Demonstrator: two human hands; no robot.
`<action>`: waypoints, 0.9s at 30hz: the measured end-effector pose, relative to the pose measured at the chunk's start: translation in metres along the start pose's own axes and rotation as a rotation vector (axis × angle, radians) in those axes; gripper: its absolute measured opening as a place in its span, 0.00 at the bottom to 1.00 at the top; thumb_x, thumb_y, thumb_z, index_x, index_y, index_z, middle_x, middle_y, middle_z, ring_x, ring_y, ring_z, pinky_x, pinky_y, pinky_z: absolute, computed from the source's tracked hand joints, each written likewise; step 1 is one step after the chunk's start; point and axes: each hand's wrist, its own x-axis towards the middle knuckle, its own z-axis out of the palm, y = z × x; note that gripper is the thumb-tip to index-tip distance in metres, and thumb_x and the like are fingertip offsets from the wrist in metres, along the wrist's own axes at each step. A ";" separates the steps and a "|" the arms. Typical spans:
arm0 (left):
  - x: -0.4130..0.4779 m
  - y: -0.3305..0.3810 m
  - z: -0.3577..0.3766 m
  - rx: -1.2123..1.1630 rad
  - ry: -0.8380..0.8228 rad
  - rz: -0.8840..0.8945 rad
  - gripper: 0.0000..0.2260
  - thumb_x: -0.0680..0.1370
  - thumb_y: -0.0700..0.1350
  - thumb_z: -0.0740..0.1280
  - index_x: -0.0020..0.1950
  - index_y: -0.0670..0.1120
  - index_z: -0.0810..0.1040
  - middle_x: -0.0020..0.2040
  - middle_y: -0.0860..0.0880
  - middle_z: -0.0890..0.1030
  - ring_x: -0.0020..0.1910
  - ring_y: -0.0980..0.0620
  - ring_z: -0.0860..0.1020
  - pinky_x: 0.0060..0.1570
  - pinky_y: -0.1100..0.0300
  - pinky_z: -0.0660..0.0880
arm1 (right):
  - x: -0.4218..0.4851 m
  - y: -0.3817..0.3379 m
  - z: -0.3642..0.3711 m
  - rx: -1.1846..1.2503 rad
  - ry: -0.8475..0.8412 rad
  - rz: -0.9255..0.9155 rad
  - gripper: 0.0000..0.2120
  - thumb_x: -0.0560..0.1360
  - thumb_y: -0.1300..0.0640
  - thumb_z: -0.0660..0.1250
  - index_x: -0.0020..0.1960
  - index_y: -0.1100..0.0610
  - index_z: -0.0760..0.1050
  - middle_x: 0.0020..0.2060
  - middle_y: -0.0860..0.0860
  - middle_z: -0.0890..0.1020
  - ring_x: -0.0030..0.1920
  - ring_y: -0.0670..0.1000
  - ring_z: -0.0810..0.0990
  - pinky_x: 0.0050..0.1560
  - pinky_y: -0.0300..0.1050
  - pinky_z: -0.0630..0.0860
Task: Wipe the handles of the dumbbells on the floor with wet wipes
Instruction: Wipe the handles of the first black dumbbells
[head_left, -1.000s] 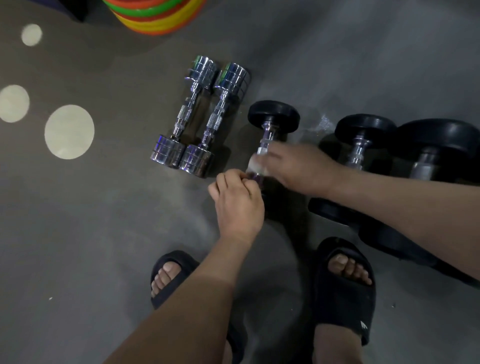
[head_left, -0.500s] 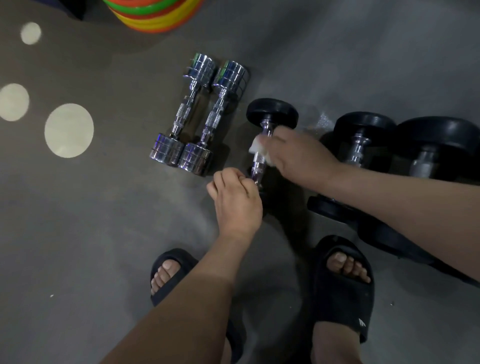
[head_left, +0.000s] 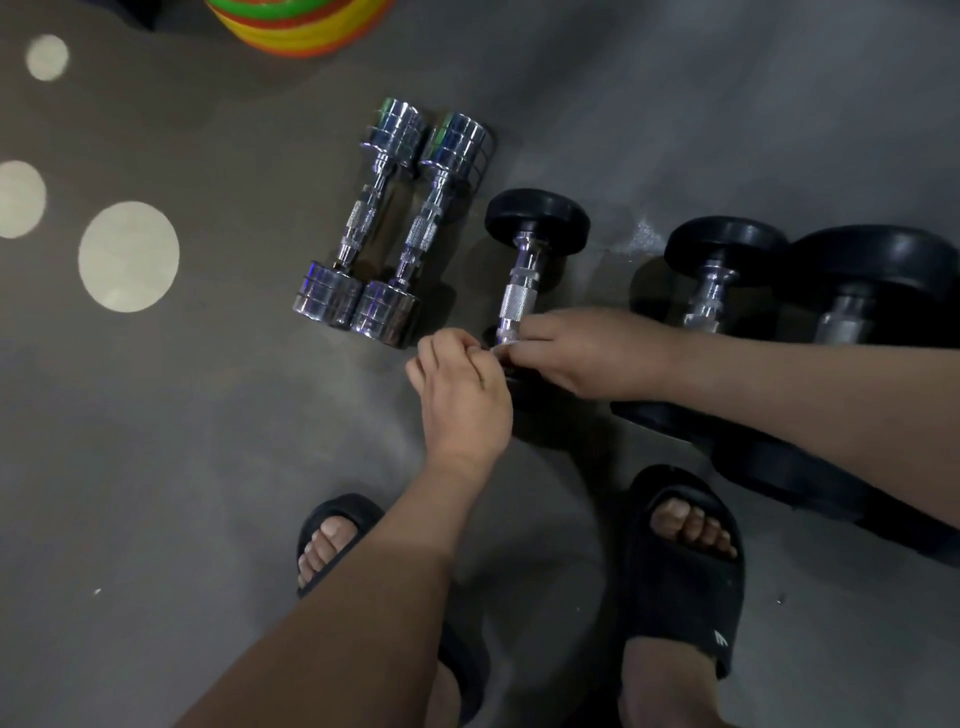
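Left to right on grey floor (head_left: 156, 467): two chrome dumbbells (head_left: 426, 234) lying side by side, heads touching; just beside them, a black rubber-headed dumbbell with knurled steel handle (head_left: 517, 301). Left hand (head_left: 462, 384) at the handle's near end, fingers curled, grip not discernible. Right hand (head_left: 587, 353) pinching a white wet wipe (head_left: 503, 349) against that same end. Farther right, two larger black dumbbells (head_left: 724, 244). Small white logo (head_left: 719, 638), unreadable, on right black slide sandal (head_left: 680, 587).

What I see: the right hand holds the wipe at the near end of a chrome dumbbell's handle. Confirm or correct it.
Wrong dumbbell. In the head view the right hand holds the wipe at the near end of the black-headed dumbbell's handle; the chrome dumbbells lie untouched.
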 end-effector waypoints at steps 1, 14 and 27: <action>0.001 -0.001 0.000 -0.005 -0.009 -0.006 0.06 0.76 0.45 0.54 0.48 0.48 0.69 0.51 0.50 0.69 0.51 0.48 0.64 0.60 0.53 0.63 | 0.001 0.004 -0.002 -0.026 -0.017 -0.003 0.18 0.78 0.56 0.56 0.63 0.58 0.77 0.51 0.57 0.79 0.46 0.60 0.79 0.38 0.49 0.77; 0.015 -0.006 -0.014 -0.030 -0.053 -0.087 0.05 0.80 0.37 0.57 0.49 0.46 0.70 0.52 0.47 0.72 0.54 0.48 0.67 0.56 0.62 0.61 | 0.011 0.004 0.001 -0.019 0.051 0.063 0.20 0.80 0.51 0.54 0.64 0.56 0.77 0.50 0.56 0.79 0.45 0.60 0.79 0.36 0.50 0.77; 0.036 -0.015 -0.038 0.058 0.072 -0.067 0.08 0.76 0.43 0.60 0.54 0.48 0.74 0.49 0.47 0.80 0.51 0.46 0.77 0.52 0.50 0.75 | 0.031 0.018 0.001 0.010 0.138 0.267 0.13 0.78 0.53 0.59 0.62 0.51 0.73 0.50 0.54 0.77 0.43 0.53 0.77 0.37 0.45 0.67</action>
